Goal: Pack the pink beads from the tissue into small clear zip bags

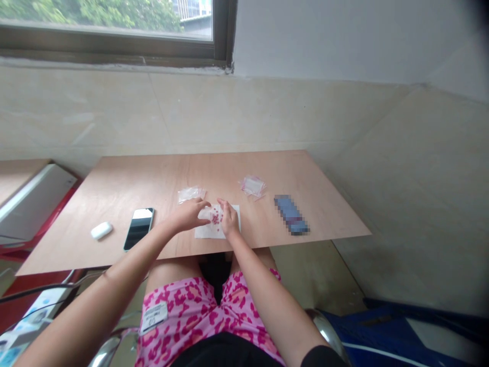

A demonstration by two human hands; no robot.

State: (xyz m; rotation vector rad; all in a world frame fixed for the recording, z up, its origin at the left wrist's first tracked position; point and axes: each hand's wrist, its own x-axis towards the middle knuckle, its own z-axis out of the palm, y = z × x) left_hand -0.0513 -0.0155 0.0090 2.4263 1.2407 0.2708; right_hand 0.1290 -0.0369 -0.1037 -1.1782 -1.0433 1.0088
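A sheet of white paper (208,233) lies near the table's front edge, with a loose cluster of small red pieces (215,218) on it, too small to name. At the paper's left side is my left hand (191,215), its thumb and fingers curved and apart with nothing between them. My right hand (228,218) rests on edge over the paper's right part, cupped beside the red pieces, fingers extended and holding nothing that shows. Just beyond my left hand sits a pile of clear plastic bags (191,193). Another pile of small clear bags (252,187) with pinkish edges lies farther right.
On the wooden table (153,173), a phone (139,228) and a white earbud case (101,231) lie to the left. A blurred-out bluish object (291,214) is at the right. A tiled wall (248,114) stands behind the table, below a window (107,20).
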